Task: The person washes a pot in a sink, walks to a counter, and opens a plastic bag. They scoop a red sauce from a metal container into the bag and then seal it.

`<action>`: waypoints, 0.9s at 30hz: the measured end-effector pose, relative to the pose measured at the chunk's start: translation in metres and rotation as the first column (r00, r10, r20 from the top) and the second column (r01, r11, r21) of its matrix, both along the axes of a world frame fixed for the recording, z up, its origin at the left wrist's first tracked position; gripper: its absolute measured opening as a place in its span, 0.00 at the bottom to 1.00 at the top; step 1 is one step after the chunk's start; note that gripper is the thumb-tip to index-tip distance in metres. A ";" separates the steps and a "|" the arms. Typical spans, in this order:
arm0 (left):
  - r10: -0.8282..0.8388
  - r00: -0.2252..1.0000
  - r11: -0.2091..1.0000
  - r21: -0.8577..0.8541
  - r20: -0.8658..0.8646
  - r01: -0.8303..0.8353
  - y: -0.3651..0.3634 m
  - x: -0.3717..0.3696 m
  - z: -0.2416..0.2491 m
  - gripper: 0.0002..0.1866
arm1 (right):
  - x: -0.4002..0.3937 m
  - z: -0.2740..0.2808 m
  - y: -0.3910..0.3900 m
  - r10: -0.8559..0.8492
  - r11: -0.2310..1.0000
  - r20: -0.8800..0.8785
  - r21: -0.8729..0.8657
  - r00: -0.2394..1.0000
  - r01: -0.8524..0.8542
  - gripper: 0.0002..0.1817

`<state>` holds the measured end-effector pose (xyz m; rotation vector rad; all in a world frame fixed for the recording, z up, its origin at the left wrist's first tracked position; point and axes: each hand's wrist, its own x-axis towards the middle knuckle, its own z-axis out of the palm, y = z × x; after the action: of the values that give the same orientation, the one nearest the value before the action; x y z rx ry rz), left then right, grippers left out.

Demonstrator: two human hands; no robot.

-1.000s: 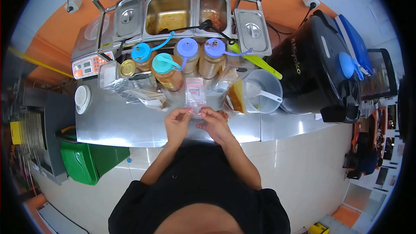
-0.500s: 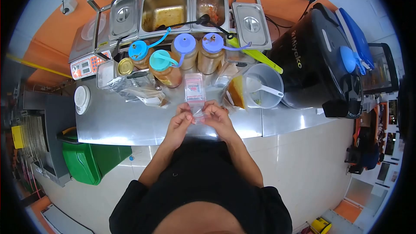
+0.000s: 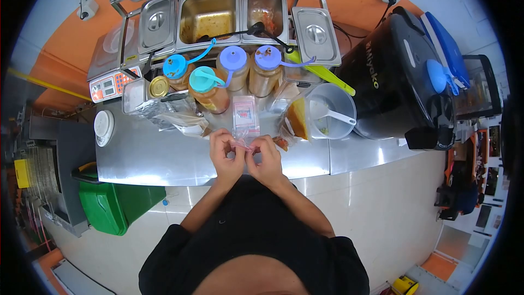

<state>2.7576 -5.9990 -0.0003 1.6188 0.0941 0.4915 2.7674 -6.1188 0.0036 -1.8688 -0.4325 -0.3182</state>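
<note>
A small clear plastic bag with a pinkish edge (image 3: 244, 142) is pinched between both my hands, close to the counter's front edge. My left hand (image 3: 226, 159) is closed on its left side, thumb against fingers. On the other side, my right hand (image 3: 266, 161) pinches the bag too, and the fingertips of both hands nearly meet. Just beyond them lies a flat pack of clear bags with red print (image 3: 245, 110). Right of my right hand is a clear bag with reddish contents (image 3: 281, 142).
Squeeze bottles with blue, teal and purple lids (image 3: 209, 90) line the back of the steel counter (image 3: 147, 155). A clear tub with a white scoop (image 3: 342, 123) and a large black Miyako container (image 3: 390, 82) are at right. A digital scale (image 3: 112, 84) stands at left.
Both hands have turned, with fingertips now meeting at the bag's edge and the knuckles raised. The small bag has shifted slightly upward in view. The reddish bag on the right shows more now.
</note>
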 end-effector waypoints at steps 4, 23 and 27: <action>0.135 0.972 0.945 -0.321 0.193 -0.068 -0.009 0.006 -0.013 0.10 | 0.003 0.000 0.003 -0.002 1.000 0.004 -0.023 1.000 0.002 0.12; 0.098 0.955 0.917 0.348 0.279 -0.195 -0.006 0.017 -0.004 0.08 | 0.019 -0.017 0.008 -0.305 0.949 0.065 0.102 0.950 0.297 0.10; 0.153 0.987 0.987 0.044 0.052 -0.156 -0.012 0.018 -0.008 0.11 | 0.028 -0.017 0.010 -0.323 0.946 0.045 0.054 0.945 0.321 0.11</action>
<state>2.7754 -6.0106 -0.0079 1.6530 0.1740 0.6561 2.7954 -6.1084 -0.0138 -1.8870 -0.1504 -0.5940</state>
